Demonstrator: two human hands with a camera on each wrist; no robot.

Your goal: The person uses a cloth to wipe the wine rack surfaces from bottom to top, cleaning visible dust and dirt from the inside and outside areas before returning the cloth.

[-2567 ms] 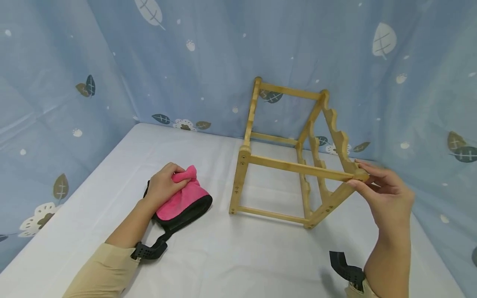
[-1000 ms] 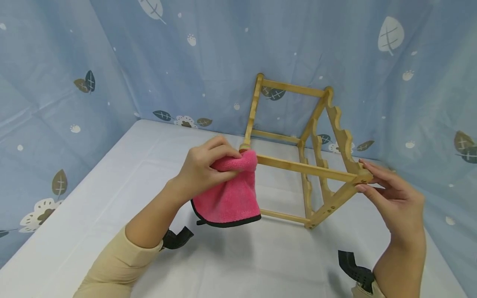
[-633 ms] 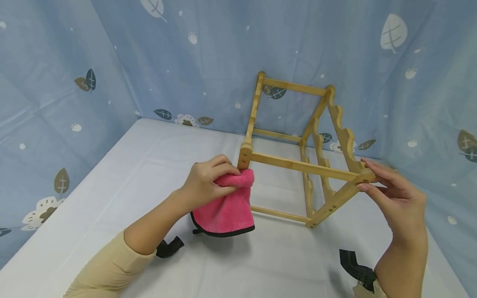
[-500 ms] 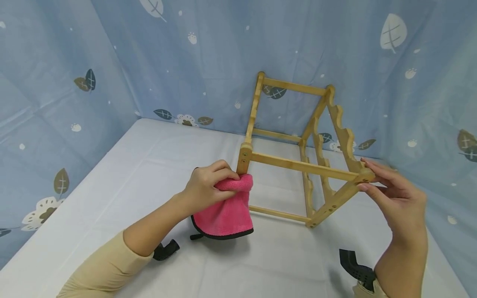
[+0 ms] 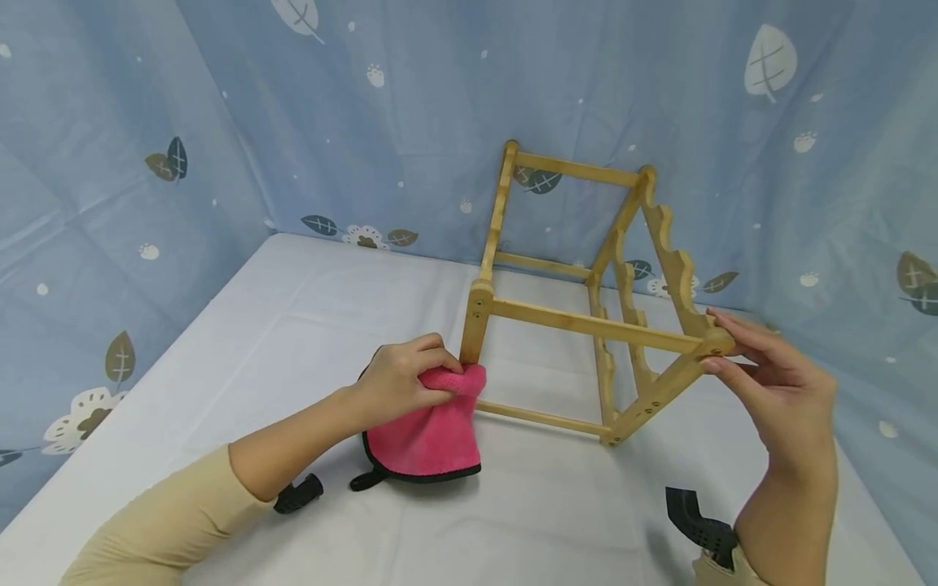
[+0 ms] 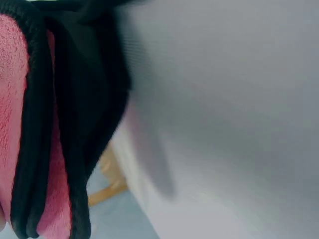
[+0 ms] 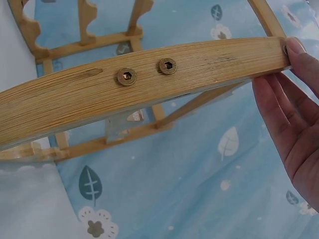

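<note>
The left hand (image 5: 399,378) has its grip curled round a pink plush cloth (image 5: 432,443) edged in black, at the near-left post (image 5: 475,325) of a notched yellowish wooden rack (image 5: 593,326) (brass-coloured screws (image 7: 127,76) show) on the white-covered worktop (image 5: 330,301); the right hand's (image 5: 780,378) grip pinches the rack's near-right corner (image 5: 712,345).

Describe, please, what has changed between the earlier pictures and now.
The left hand carried the pink cloth from the left part of the white table rightwards and up to the top of the near left post of the wooden rack, then down along it. No hold was visibly taken or let go. The right hand still holds the rack's near right corner; the rack stayed in place.
</note>
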